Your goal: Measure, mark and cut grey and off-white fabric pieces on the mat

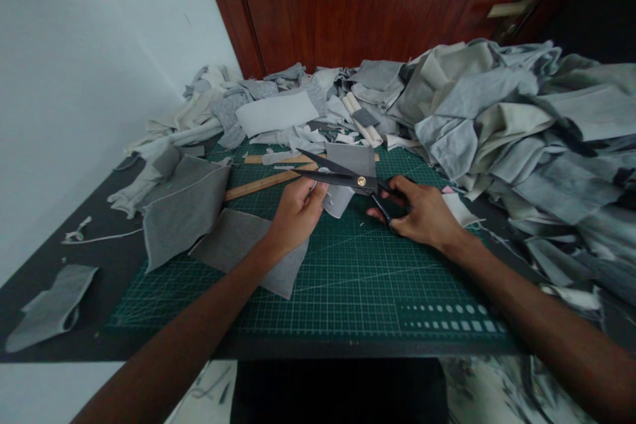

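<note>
My right hand (422, 212) grips the handles of large black scissors (361, 181), their blades parted and pointing left. A small piece of pale grey fabric (338, 201) is pinched in my left hand (301, 212), close beneath the lower blade. Whether the blades touch that piece I cannot tell. Behind the scissors a grey fabric square (352, 159) lies on the green cutting mat (348, 285). Another grey fabric piece (233, 238) lies flat on the mat, partly under my left forearm.
A wooden ruler (263, 184) lies on the mat's left half. Heaped fabric scraps (511, 106) line the back and right of the dark table (37, 265). A larger grey cloth (186, 202) sits at the mat's left edge, and a folded scrap (54, 305) lies farther left.
</note>
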{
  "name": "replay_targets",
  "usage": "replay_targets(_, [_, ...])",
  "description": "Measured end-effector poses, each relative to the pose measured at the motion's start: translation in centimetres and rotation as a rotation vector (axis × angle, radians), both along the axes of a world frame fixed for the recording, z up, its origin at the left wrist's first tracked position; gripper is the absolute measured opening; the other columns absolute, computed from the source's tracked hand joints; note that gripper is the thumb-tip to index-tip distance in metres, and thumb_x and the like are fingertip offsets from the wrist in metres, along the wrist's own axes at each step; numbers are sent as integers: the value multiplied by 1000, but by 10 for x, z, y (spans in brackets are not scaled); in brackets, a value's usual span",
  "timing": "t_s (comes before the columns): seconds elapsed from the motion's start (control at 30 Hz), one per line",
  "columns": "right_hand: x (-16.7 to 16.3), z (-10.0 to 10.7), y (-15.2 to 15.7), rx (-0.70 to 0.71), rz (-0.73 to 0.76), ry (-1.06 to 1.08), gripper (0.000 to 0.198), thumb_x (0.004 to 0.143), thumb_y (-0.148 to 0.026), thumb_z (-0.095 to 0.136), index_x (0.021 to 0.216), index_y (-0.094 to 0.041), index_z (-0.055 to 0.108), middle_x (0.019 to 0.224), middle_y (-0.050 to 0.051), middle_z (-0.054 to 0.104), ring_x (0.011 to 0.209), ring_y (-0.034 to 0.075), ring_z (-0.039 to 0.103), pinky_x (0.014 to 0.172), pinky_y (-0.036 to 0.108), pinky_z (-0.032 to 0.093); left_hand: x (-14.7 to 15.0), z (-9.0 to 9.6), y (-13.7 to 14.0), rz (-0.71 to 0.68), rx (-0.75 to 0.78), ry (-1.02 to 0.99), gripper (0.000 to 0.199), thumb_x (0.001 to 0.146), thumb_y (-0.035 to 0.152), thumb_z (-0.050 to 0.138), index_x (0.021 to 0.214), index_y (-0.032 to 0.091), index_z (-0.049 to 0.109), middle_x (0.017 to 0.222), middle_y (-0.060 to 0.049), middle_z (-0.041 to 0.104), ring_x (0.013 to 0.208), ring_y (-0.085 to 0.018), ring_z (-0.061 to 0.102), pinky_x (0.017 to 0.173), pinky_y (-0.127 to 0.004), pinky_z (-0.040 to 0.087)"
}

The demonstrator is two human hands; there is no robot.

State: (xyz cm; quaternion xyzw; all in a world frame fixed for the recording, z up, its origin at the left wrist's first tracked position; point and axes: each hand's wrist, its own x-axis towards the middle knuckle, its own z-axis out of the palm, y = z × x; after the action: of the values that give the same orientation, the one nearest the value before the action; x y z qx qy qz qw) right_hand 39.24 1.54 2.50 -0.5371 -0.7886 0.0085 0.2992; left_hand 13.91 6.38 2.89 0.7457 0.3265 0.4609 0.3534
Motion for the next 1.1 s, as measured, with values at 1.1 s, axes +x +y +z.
replay_targets(1.1, [10,1,5,-125,97,69,47,79,-60,75,92,-24,47,73,-1,62,59,17,57,55,28,40,0,6,-1,85,122,48,39,106,46,47,79,21,60,70,0,59,68,-16,60,57,-25,48])
